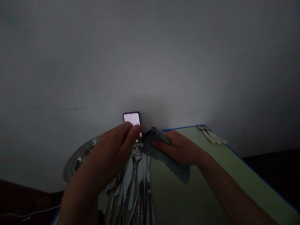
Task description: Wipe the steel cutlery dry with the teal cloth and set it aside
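Observation:
A patterned blue-grey cloth is gripped in my right hand, its thumb pressed on top and a corner hanging down. My left hand is closed beside it, thumb against the curled fingers. Whatever it may hold is hidden, though a small dark shape shows between it and the cloth. Below both hands, several metal knives and spoons lie in a bunch on the pale green table. One spoon's bowl shows just under my left hand.
A phone with a lit screen leans against the grey wall, partly behind my left hand. Several white-handled forks lie at the table's far right corner. A round metal tray stands at the left, partly covered by my left arm.

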Available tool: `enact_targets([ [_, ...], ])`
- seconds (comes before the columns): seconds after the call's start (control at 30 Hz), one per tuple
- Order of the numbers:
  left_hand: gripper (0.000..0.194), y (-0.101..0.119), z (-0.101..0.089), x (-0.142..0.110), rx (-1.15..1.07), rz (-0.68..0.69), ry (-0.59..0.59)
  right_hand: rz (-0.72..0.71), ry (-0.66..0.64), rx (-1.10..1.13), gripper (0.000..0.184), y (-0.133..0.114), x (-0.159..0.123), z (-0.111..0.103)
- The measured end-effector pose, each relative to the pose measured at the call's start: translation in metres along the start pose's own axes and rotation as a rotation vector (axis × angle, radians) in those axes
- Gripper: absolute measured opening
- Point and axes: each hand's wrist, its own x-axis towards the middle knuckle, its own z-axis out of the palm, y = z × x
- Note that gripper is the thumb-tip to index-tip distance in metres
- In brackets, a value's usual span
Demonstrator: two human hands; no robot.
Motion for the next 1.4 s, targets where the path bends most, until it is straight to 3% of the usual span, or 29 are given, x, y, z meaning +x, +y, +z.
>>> enact_targets([
  [0.17,0.039,-0.001,0.002,-0.003,-0.018,0.132,-0.198,-0.026,-0.117,0.009,0.029,-0.005,-0.003,0.002],
  [0.27,0.040,-0.004,0.003,-0.004,0.025,0.163,-0.221,-0.026,-0.162,-0.008,0.030,-0.004,-0.004,0.004],
  [0.5,0.048,-0.010,0.010,0.003,0.250,0.060,-0.103,0.030,-0.166,-0.004,0.029,0.004,-0.002,0.002],
  [0.7,0.045,-0.026,0.002,0.003,0.253,-0.064,0.043,0.006,-0.262,-0.047,0.025,0.013,-0.011,-0.026],
  [0.9,0.042,-0.038,-0.004,-0.002,0.192,-0.140,0.157,0.160,-0.314,-0.050,0.022,0.019,-0.030,-0.053],
  [1.03,0.041,-0.031,-0.001,-0.001,0.176,-0.095,0.167,0.172,-0.341,-0.092,0.023,0.014,-0.031,-0.054],
  [1.2,0.047,-0.008,0.011,0.002,0.174,0.006,0.146,0.110,-0.378,-0.117,0.028,0.007,-0.022,-0.038],
  [1.4,0.047,0.010,0.030,0.008,0.175,0.118,-0.016,0.060,-0.202,-0.093,0.030,0.007,-0.009,-0.019],
])
